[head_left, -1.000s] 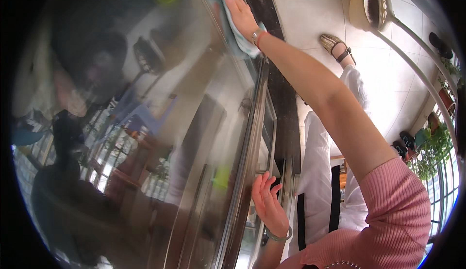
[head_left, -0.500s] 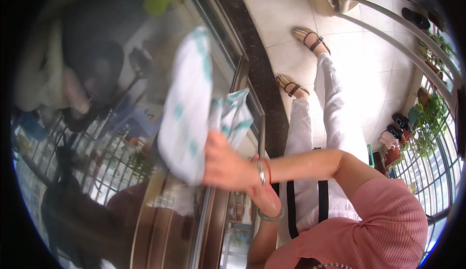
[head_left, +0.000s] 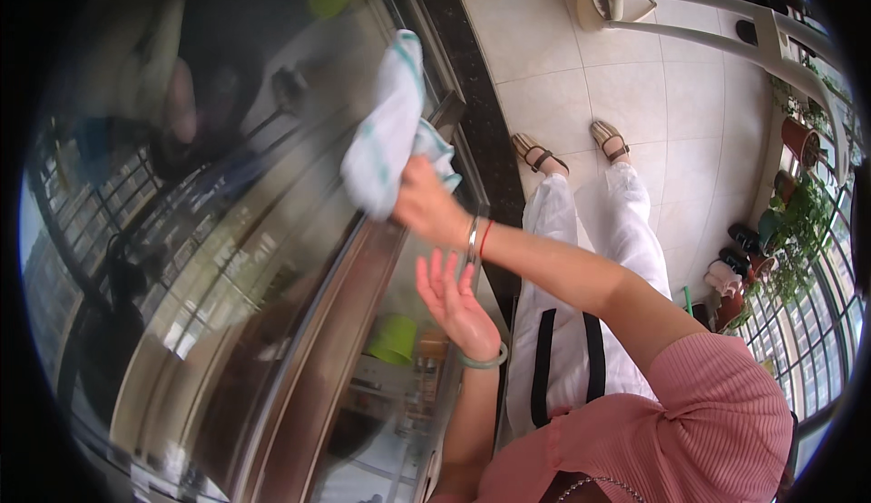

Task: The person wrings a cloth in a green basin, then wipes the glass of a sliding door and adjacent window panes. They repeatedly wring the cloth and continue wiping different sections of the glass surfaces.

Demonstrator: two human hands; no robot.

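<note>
I'm wiping the big shiny glass door [head_left: 227, 231] w/ a white cloth with green stripes [head_left: 388, 131]. My right hand [head_left: 428, 208] is squeezed tight on the cloth, pressed on the glass near the metal door frame [head_left: 363, 267]. My left hand [head_left: 458, 299] is open flat, fingers spread, touching the glass by the frame. Next, I think, slide the cloth along w/o bumping the frame edge. Lots of room on the glass to the left; pale tiled floor [head_left: 680, 113] on the right.

Pale tiled floor [head_left: 626, 77], right of a glass door.
Bearing two sandalled feet [head_left: 572, 149], white chair legs [head_left: 726, 36] far right, shoes [head_left: 735, 249] and potted plants [head_left: 798, 222] along the right edge.
</note>
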